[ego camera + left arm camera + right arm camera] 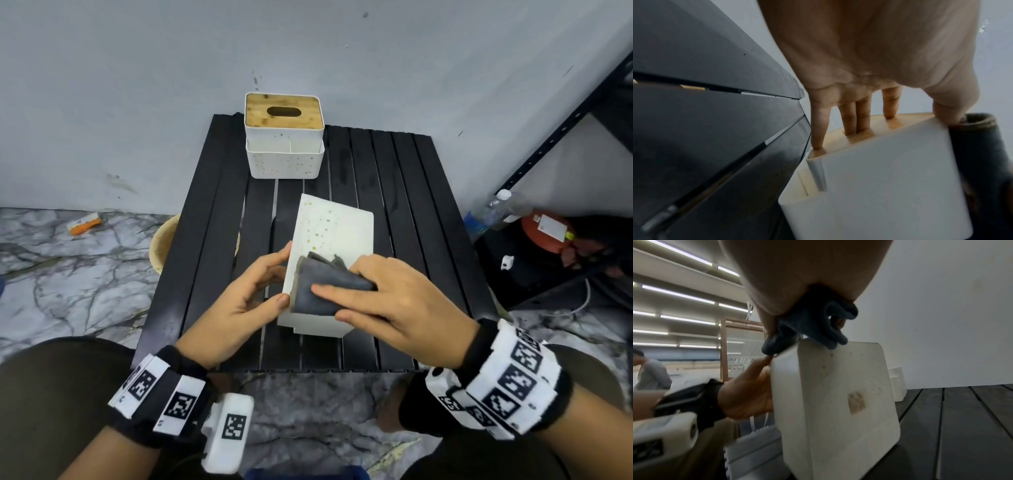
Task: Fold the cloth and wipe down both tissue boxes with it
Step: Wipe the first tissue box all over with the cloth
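The near tissue box (329, 240) lies tipped on the black counter (411, 205), steadied by the left hand (239, 294) grasping its edge so the right hand (394, 298), clutching the folded grey cloth (325, 284), can rub its speckled side; the second tissue box (284, 137) waits behind

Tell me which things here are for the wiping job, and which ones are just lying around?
For the job:
- grey cloth, folded, held by the right hand
- near tissue box, steadied by the left hand
- far tissue box, wooden lid

Just lying about:
- clear bottle and red container, on the floor
- orange packet
- round basket beside the table
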